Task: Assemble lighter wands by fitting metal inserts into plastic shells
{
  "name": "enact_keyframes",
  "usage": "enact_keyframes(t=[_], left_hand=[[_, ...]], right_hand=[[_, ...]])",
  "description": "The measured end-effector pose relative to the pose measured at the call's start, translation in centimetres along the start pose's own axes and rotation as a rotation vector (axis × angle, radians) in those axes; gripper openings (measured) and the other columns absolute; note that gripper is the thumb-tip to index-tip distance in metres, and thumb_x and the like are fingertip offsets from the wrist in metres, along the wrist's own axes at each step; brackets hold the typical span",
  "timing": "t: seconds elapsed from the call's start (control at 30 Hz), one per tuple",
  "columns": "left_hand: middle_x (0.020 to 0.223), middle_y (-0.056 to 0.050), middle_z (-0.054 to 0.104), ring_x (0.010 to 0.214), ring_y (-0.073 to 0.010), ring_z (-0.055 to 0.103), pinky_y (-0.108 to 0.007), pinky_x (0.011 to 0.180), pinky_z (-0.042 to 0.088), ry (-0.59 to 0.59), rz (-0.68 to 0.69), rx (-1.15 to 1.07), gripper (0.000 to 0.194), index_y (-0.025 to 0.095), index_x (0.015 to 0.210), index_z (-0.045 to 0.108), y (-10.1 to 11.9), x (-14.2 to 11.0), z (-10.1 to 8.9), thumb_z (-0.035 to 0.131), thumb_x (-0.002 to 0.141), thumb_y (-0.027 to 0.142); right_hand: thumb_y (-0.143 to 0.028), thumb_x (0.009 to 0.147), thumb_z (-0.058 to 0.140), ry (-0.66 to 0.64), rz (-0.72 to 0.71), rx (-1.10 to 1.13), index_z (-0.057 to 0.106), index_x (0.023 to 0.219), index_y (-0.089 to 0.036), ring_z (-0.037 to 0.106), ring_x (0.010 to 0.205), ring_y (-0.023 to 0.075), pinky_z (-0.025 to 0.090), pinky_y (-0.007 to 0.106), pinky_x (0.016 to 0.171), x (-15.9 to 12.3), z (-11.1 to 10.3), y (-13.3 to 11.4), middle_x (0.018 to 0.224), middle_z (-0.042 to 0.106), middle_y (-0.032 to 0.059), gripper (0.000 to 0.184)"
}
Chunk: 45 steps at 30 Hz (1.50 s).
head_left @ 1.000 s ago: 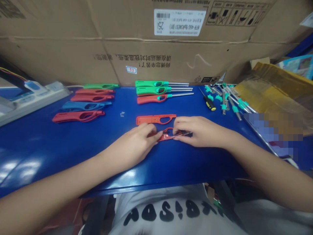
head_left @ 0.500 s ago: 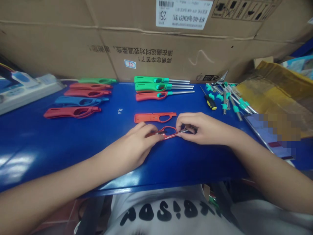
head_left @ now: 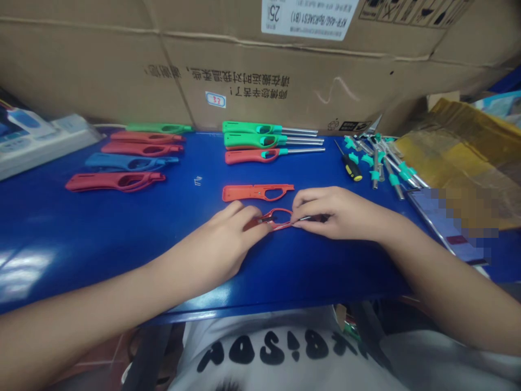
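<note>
A red lighter shell half (head_left: 278,218) lies on the blue table (head_left: 122,228) between my hands. My left hand (head_left: 222,239) is closed on its handle end. My right hand (head_left: 331,213) pinches the front end, where a thin metal tube (head_left: 311,218) sticks out between the fingers. Just beyond lies a second red shell half (head_left: 257,191), inner side up, untouched.
Three assembled lighters (head_left: 260,142), green and red, lie at the back centre. Several empty shells (head_left: 122,160) in red, blue and green lie at left. A screwdriver (head_left: 349,164) and metal tubes with teal caps (head_left: 382,163) lie at right. Cardboard boxes (head_left: 244,60) wall the back.
The camera view has tilted down a little. My hands have stayed on the red shell half, with small shifts of the fingers.
</note>
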<state>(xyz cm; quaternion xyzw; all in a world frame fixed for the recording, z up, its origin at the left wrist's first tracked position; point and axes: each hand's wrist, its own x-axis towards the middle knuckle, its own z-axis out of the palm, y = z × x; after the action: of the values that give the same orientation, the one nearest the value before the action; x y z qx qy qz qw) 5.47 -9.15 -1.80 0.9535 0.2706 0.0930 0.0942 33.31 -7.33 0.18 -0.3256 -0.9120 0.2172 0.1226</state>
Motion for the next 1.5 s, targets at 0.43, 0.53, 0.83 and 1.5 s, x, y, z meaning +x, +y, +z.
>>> enact_keyframes(t=[0.43, 0.53, 0.83, 1.5], left_hand=[[0.125, -0.012, 0.062, 0.116, -0.0292, 0.054, -0.046, 0.097, 0.055, 0.008, 0.019, 0.046, 0.045, 0.021, 0.133, 0.061, 0.0, 0.0, -0.3, 0.047, 0.094, 0.004], [0.124, -0.012, 0.063, 0.116, -0.0288, 0.055, -0.046, 0.098, 0.055, 0.012, 0.027, 0.048, 0.045, 0.02, 0.133, 0.061, -0.1, 0.1, -0.3, 0.047, 0.094, 0.004], [0.125, -0.01, 0.065, 0.121, -0.0278, 0.054, -0.045, 0.103, 0.054, 0.022, 0.028, 0.021, 0.047, 0.023, 0.136, 0.06, -0.8, 0.1, -0.3, 0.046, 0.095, 0.005], [0.121, -0.007, 0.069, 0.109, -0.0259, 0.065, -0.044, 0.092, 0.053, 0.088, -0.019, 0.028, 0.024, 0.021, 0.123, 0.06, -1.3, 0.6, -1.2, 0.047, 0.104, 0.027]], right_hand=[[-0.026, 0.092, 0.063, 0.021, 0.099, -0.057, 0.074, 0.094, -0.02, 0.067, 0.086, 0.0185, 0.048, 0.029, 0.076, -1.0, -1.8, 0.6, 0.099, 0.072, 0.0063, 0.012], [-0.027, 0.094, 0.062, -0.037, 0.139, -0.044, 0.075, 0.091, -0.02, 0.067, 0.082, 0.0179, 0.047, 0.029, 0.074, -0.8, -1.8, 0.8, 0.093, 0.073, 0.0051, 0.015], [-0.027, 0.094, 0.063, -0.045, 0.189, -0.066, 0.072, 0.084, -0.02, 0.064, 0.079, 0.0173, 0.044, 0.028, 0.069, -0.3, -1.2, 0.4, 0.088, 0.071, 0.0044, 0.016], [-0.031, 0.08, 0.064, 0.172, 0.596, -0.403, 0.06, 0.112, -0.021, 0.063, 0.082, 0.0227, 0.052, 0.037, 0.075, -5.0, -5.1, 8.3, 0.109, 0.058, 0.0103, 0.034]])
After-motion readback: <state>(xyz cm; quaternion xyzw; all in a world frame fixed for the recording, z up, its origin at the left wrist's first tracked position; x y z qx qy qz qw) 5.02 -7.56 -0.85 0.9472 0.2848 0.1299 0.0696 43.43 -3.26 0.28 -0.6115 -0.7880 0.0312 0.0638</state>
